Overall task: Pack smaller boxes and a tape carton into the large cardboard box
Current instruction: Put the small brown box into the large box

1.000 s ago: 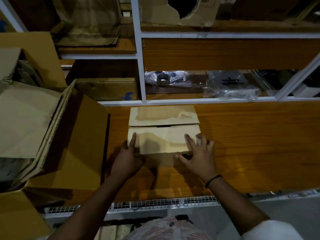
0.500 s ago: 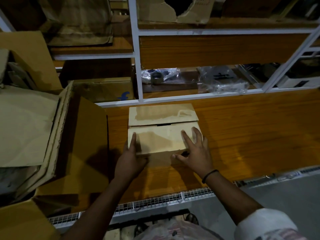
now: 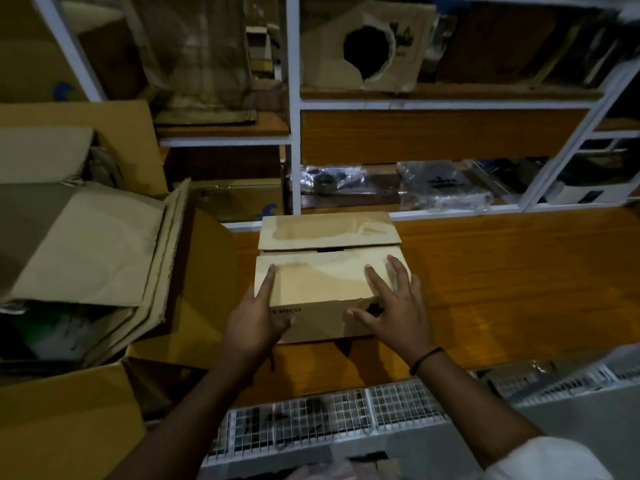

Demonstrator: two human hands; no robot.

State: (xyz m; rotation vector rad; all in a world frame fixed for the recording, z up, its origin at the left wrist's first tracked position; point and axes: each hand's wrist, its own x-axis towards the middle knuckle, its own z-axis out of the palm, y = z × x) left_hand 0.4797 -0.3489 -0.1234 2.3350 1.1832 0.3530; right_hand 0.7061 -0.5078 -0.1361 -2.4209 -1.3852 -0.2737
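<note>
The large box (image 3: 211, 282) is standing open at the left, its flap just beside the small box (image 3: 322, 282). The lift is probably calling for a short carry leftward, with both hands taking the side walls first, since the untaped top flaps are likely offering no hold. The left hand (image 3: 251, 323) is resting on the near left corner, index finger straight on the top flap and thumb on the near face, while the right hand (image 3: 398, 313) is pressing the near right corner with fingers spread flat, neither wrapping round the box sitting on the table (image 3: 502, 289).
</note>
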